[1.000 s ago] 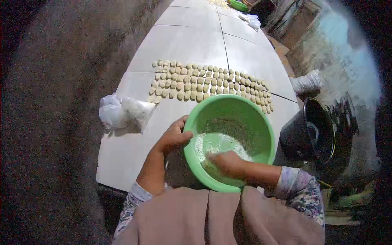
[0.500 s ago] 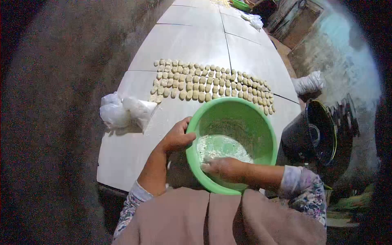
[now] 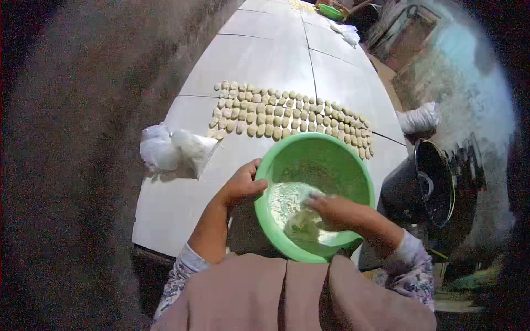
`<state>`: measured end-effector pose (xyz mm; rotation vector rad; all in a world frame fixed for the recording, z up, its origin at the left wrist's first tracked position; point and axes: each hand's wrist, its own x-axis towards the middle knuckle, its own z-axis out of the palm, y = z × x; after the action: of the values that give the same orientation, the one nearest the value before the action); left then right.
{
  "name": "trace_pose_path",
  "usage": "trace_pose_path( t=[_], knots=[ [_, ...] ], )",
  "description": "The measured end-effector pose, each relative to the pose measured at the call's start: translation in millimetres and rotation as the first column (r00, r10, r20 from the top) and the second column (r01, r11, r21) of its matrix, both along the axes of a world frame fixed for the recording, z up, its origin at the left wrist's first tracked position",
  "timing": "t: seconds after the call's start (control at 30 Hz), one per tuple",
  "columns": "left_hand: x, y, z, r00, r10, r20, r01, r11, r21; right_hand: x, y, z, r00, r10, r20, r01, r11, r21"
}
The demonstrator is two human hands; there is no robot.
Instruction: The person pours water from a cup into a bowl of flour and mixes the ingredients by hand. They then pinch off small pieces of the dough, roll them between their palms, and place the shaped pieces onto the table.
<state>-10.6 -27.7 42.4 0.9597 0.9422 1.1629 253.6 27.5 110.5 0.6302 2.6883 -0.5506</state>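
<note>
Powder: lying loose and white as white powder (image 3: 282, 205) in the bottom of the green bowl (image 3: 358, 168), spreading mostly toward the left wall, just beside the blurred fingers of the right hand (image 3: 332, 211). Reaching in over the right side of the green bowl with that hand, palm side facing down; too blurred to tell whether clenching, pinching or touching the white powder. Grasping the left rim with the left hand (image 3: 243, 185), hooking the thumb over the edge, well apart from the right fingers. Tilting slightly, opening upward near the brown cloth (image 3: 237, 292) on the person's body; cannot tell what is supporting the base.

Lying in close rows beyond the far rim: pale dough pieces (image 3: 269, 117), covering a band across the white table (image 3: 171, 212). Resting near the left edge: plastic bags (image 3: 175, 149). Standing off to the right, tilting: a black bucket (image 3: 402, 190), beneath a white sack (image 3: 420, 118). Sitting at the far end: a green basin (image 3: 329, 12).
</note>
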Motion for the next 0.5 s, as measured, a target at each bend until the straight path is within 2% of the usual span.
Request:
trace_pose_path(
  t=[0.03, 0.1, 0.17, 0.2, 0.23, 0.3, 0.37, 0.43, 0.47, 0.5],
  knots=[
    [1, 1, 1, 1.0, -0.004, -0.012, 0.004, 1.0, -0.012, 13, -5, -1, 0.994, 0.061, 0.09, -0.065, 0.997, 0.047],
    [3, 1, 0, 0.998, 0.009, -0.066, -0.011, 0.999, -0.034, 22, -13, -17, 0.99, 0.032, 0.14, -0.032, 0.999, -0.001],
    [5, 2, -2, 1.0, 0.006, -0.015, -0.007, 0.999, -0.033, 12, -20, -28, 0.998, 0.061, -0.033, -0.066, 0.979, -0.19],
    [5, 2, 2, 0.998, 0.005, -0.066, -0.007, 1.0, -0.029, -3, -19, -20, 0.993, -0.076, 0.087, 0.101, 0.937, -0.333],
    [6, 2, 7, 0.998, 0.001, -0.071, -0.003, 1.0, -0.028, -11, -17, -24, 0.993, -0.08, 0.083, 0.103, 0.937, -0.333],
    [5, 0, 12, 0.992, -0.018, -0.123, 0.008, 0.996, -0.088, -25, -12, -37, 0.994, -0.081, -0.078, 0.075, 0.994, -0.081],
    [1, 2, 5, 0.99, -0.035, -0.134, 0.021, 0.994, -0.104, -47, -1, -37, 0.99, -0.125, -0.064, 0.117, 0.986, -0.119],
    [0, 3, -5, 0.996, -0.006, -0.087, 0.008, 1.0, 0.021, -59, 11, -34, 0.989, -0.145, -0.039, 0.138, 0.979, -0.153],
    [-2, 3, -12, 0.999, -0.033, 0.007, 0.033, 0.999, 0.041, -58, 17, -31, 0.969, -0.21, -0.129, 0.197, 0.974, -0.108],
    [-3, 2, -13, 1.0, -0.015, 0.015, 0.014, 0.999, 0.034, -56, 20, -31, 0.938, -0.271, -0.217, 0.26, 0.963, -0.075]
  ],
)
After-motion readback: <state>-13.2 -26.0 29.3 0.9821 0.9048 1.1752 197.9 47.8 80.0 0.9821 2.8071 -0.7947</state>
